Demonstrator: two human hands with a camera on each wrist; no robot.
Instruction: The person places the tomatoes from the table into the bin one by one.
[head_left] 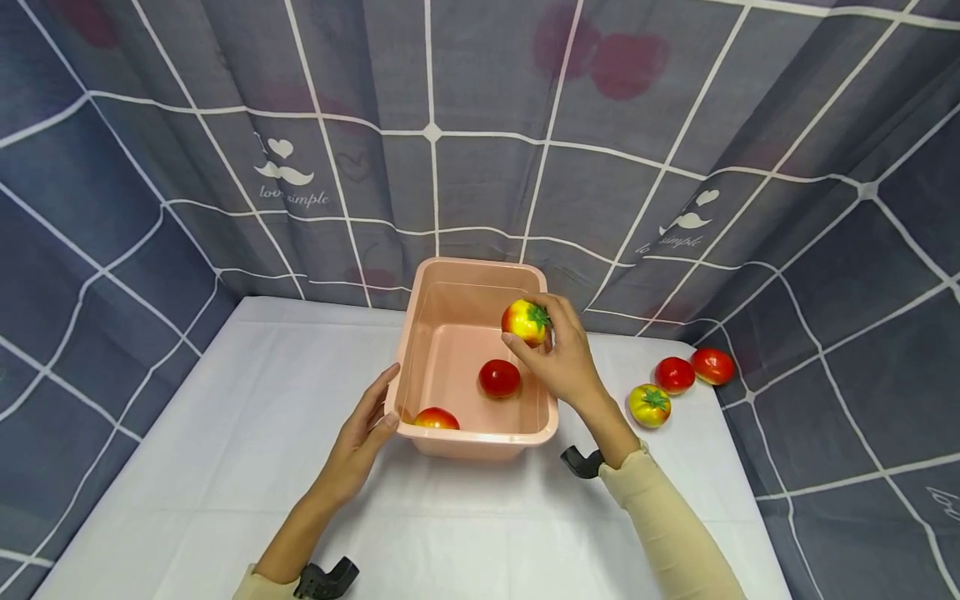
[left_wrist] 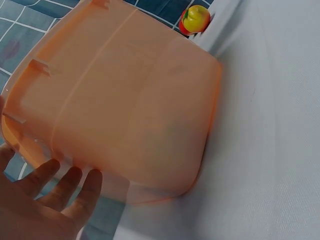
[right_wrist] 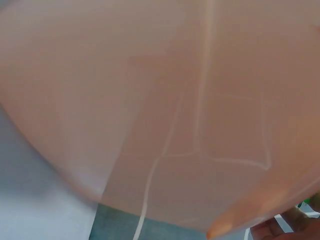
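A pink plastic bin (head_left: 480, 438) stands on the white table. My right hand (head_left: 558, 354) pinches a yellow-and-red tomato (head_left: 525, 323) with a green leafy top, over the bin's right side. Inside the bin are a red tomato (head_left: 499, 378) and a red-yellow tomato (head_left: 437, 418), the latter partly hidden by the front wall. My left hand (head_left: 360, 442) rests with extended fingers against the bin's left side; the left wrist view shows its spread fingers (left_wrist: 82, 195) by the outer wall. In the right wrist view, the bin wall (right_wrist: 150, 100) hides most of the right hand.
Right of the bin, two red tomatoes (head_left: 674, 375) and a yellow tomato (head_left: 649, 406) with a green top lie near the table's far right corner. Grey checked curtains (head_left: 480, 183) hang behind and at both sides. Each wrist wears a black mount (head_left: 327, 579).
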